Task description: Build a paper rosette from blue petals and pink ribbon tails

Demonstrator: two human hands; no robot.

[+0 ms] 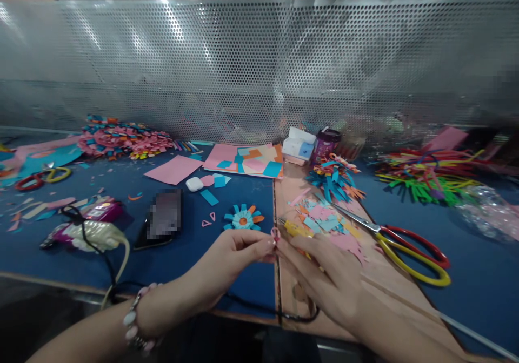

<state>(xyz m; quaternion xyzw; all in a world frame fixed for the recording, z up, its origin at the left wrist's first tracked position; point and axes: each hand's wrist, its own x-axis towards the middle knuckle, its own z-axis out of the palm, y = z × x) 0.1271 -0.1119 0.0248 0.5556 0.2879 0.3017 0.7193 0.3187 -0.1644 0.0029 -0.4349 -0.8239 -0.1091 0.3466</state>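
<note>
A small pink folded loop (275, 233), foam or paper, is pinched between the thumb and fingers of my left hand (239, 249). Fingertips of my right hand (324, 268) meet the same loop from the right, while its other fingers lie over a yellow tool with a pointed tip (298, 230), partly hidden. Just beyond my left hand is a round flower (243, 218) made of blue and orange folded pieces. Two small pink triangular loops (208, 220) sit left of the flower.
Large scissors (385, 236) with red and yellow handles lie at right beside coloured scraps (324, 217). A phone (162, 217) and a purple-and-cream tool (91, 225) with a cord are at left. A perforated metal panel (227, 71) stands behind the table.
</note>
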